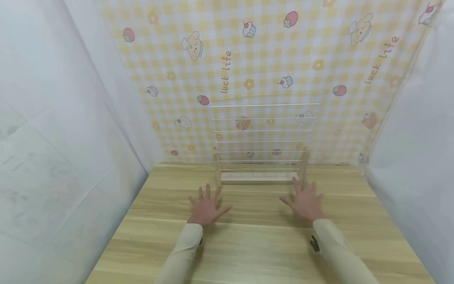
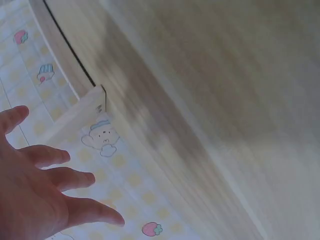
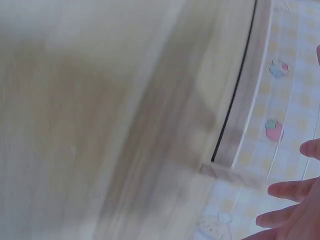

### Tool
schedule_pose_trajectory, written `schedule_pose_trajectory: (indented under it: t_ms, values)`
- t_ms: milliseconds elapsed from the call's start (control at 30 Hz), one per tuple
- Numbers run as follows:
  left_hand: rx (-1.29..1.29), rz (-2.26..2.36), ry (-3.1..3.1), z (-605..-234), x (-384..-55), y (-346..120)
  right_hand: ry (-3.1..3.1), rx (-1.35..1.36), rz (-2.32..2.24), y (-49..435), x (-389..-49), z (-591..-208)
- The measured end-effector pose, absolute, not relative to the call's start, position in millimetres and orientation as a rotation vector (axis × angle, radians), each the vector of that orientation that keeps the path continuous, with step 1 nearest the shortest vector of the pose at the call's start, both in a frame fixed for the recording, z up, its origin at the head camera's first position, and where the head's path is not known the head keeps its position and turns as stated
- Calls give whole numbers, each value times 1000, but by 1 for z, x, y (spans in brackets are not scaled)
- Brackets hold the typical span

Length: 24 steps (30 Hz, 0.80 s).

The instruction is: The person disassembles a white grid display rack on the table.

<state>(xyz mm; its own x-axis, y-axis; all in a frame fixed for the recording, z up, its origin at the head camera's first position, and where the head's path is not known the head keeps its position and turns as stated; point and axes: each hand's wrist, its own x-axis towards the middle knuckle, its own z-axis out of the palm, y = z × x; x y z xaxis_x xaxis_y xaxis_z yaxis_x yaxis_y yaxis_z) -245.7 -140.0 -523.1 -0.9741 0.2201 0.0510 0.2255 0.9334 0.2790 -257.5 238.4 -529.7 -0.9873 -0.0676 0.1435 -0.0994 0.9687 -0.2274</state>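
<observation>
The left hand and right hand spread released fingers near the pale wooden rack with thin white bars, upright at the yellowish wood-grain worktop's back; uneven pushing could skew it

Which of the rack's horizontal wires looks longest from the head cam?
The top wire of the rack: in the head view it spans the widest, while the others sit below it and look shorter.
</observation>
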Motion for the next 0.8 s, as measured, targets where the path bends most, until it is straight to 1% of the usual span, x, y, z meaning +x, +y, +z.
schedule_pose_trajectory:
  t_ms: [167,267,500,633,800]
  values:
    - [-322,-551,-3054,-513,-258,-147,-2980,89,516,260,-267,-519]
    - [-300,-644,-3041,-508,-267,-152,-2973,85,534,269,-271,-511]
    - [-270,-986,-2974,-494,-287,-161,-2999,79,499,285,-287,-494]
    - [-265,-1091,-2923,-487,-294,-161,-2962,115,535,294,-296,-486]
    - [-284,-1207,-2849,-481,-304,-159,-2931,125,701,299,-301,-470]
